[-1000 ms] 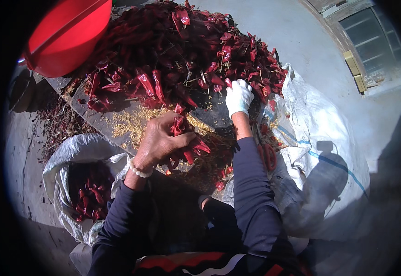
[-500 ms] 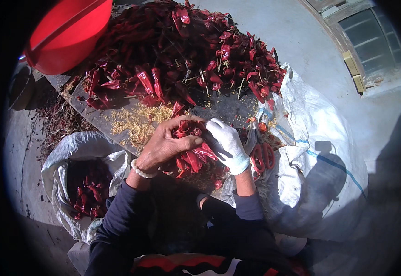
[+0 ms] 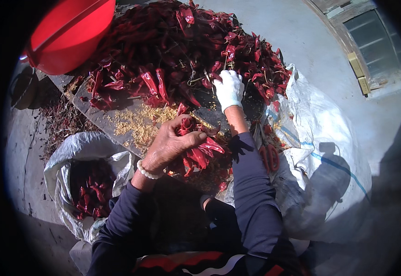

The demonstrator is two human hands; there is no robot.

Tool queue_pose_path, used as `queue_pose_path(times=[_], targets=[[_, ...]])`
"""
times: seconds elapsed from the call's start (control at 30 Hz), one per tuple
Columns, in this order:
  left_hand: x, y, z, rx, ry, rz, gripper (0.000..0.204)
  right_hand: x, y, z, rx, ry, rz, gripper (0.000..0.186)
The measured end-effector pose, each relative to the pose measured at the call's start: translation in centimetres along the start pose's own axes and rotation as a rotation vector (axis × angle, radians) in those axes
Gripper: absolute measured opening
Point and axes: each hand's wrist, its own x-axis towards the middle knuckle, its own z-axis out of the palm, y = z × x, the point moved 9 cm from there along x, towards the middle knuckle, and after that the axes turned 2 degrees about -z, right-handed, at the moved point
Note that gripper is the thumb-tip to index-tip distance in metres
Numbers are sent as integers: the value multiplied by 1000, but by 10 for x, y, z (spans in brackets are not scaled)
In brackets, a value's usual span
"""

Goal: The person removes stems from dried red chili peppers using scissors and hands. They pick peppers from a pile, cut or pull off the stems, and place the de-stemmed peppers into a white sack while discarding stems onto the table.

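Observation:
My bare left hand [image 3: 175,143], with a beaded bracelet at the wrist, is closed around a bunch of dried red chili peppers [image 3: 202,154]. Their tips fan out to the right and downward past my thumb. Farther off, my right hand [image 3: 229,90] wears a white glove and reaches the near edge of a large heap of dried red chili peppers [image 3: 163,46]. Its fingers are curled in on a dark red chili pepper [image 3: 214,77] there; the fingertips are partly hidden.
Pale seeds [image 3: 140,124] lie scattered over the dark board. An open white sack [image 3: 55,172] holding red peppers stands at left, below a red basin [image 3: 67,41]. Red-handled scissors [image 3: 270,158] rest beside a big white sack [image 3: 331,124] at right.
My right hand has left the bunch and moved away from me to the pepper heap. My left hand keeps its hold on the bunch in nearly the same place.

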Motion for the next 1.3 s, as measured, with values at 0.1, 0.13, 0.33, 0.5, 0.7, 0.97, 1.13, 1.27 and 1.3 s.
queue_pose_path(times=[0.1,0.13,0.33,0.5,0.7,0.97,1.13,1.27,1.3], targets=[[0,5,-7,90,28,91,40,-23,20,-20,203,100,109,25],[1,-1,-7,73,17,50,40,-34,25,-31,248,132,96,20],[1,-12,-7,79,-4,-33,33,-98,2,-75,1056,-195,461,18],[2,-10,5,95,-43,24,31,-135,-34,-117,1072,-233,327,28],[3,-1,28,283,-142,233,47,-160,-35,-103,1224,-275,333,31],[-2,-1,43,227,-220,293,47,-177,-37,-72,1519,-420,597,28],[-3,-7,45,189,-227,267,36,-190,-24,-60,1463,-308,519,25],[-7,0,51,344,-273,361,34,-202,-17,-91,1257,-297,534,26],[-9,-2,46,251,-245,322,35,-199,-6,-110,1032,-192,472,23]])
